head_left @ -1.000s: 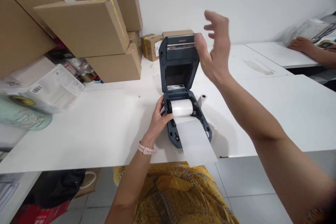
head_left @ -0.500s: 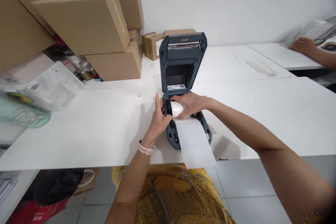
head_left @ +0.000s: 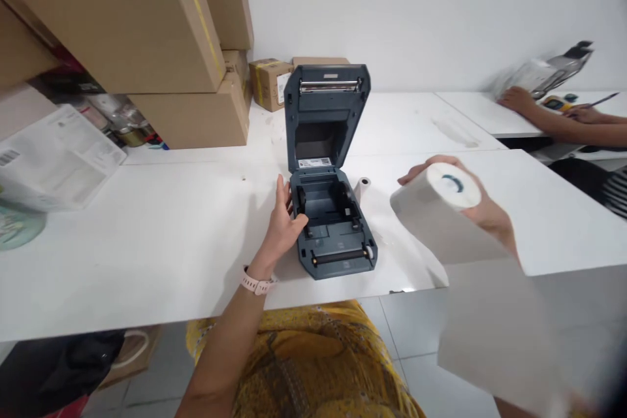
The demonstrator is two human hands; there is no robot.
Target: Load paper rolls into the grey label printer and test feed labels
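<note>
A dark blue-grey label printer [head_left: 337, 245] stands on the table with its lid [head_left: 326, 114] raised. Its roll bay holds no roll, and the two black roll holders show at the sides. My left hand [head_left: 284, 222] grips the printer's left edge, thumb over the rim and fingers along the outside. Off to the right, above the table, my right hand [head_left: 490, 212] is closed round a white label roll [head_left: 421, 215]. The roll's core end faces up toward me, and a long loose strip hangs from it past the table edge, blurred. A small white paper roll [head_left: 362, 188] lies beside the printer's right side.
Cardboard boxes [head_left: 181, 111] are stacked at the back left, with a white carton [head_left: 63, 157] and a green container [head_left: 19, 228] nearer. At the far right, another person's hands [head_left: 519, 101] rest by a plastic-wrapped item, one holding a pen [head_left: 605, 99].
My right hand has lifted the label roll out of the printer bay and carried it right, strip trailing. My left hand stays at the printer's left edge. The view has shifted rightward.
</note>
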